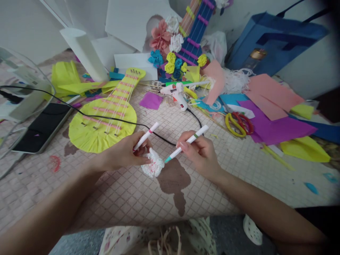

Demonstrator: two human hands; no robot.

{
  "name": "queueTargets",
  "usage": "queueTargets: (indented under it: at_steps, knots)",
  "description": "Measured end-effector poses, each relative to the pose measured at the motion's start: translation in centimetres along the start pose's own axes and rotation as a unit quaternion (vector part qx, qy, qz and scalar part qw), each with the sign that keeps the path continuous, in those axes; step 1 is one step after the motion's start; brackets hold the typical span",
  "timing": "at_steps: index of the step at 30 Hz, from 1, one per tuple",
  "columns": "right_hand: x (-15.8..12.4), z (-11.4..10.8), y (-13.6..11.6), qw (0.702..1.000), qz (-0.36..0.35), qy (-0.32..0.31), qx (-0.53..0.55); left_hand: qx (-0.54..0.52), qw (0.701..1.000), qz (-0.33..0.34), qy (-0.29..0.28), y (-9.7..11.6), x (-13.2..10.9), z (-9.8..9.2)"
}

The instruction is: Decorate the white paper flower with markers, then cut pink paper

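Observation:
My left hand [123, 153] pinches a small white paper flower [154, 165] dotted with pink, and a pink-banded white marker [147, 135] is tucked between its fingers. My right hand [199, 151] grips a green-tipped white marker [186, 143], its tip almost touching the flower's right edge. Both hands hover just above the tiled table surface [239, 166] near its front middle.
A yellow paper guitar [106, 117] lies left of the hands, crossed by a black cable [111, 118]. A glue gun [176, 92], scissors [236, 124], coloured paper sheets [276, 124], paper flowers [170, 49] and a blue paper guitar [196, 32] crowd the back. A phone [42, 127] lies at left.

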State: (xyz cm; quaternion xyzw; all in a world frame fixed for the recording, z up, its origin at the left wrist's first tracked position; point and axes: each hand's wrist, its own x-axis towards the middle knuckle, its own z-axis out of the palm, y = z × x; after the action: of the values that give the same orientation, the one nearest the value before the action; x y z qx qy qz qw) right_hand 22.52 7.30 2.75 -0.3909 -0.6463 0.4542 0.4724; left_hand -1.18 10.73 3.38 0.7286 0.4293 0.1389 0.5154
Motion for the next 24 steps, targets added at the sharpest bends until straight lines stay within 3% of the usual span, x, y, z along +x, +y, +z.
queueTargets:
  at_steps: [4, 9, 19, 24]
  knots:
    - [0.03, 0.01, 0.09, 1.000, 0.002, -0.020, -0.008, -0.001, 1.000, 0.001, 0.001, 0.01, -0.04, 0.02]
    - [0.24, 0.17, -0.43, 0.997, -0.028, 0.067, -0.028, -0.004, 1.000, 0.002, -0.002, 0.16, -0.06, 0.07]
    - [0.00, 0.83, -0.53, 1.000, -0.007, 0.027, -0.010, -0.008, 1.000, 0.006, -0.008, 0.10, -0.08, 0.28]
    - [-0.02, 0.97, -0.57, 0.999, -0.017, 0.041, -0.003, -0.010, 1.000, 0.006, -0.008, 0.34, -0.23, 0.27]
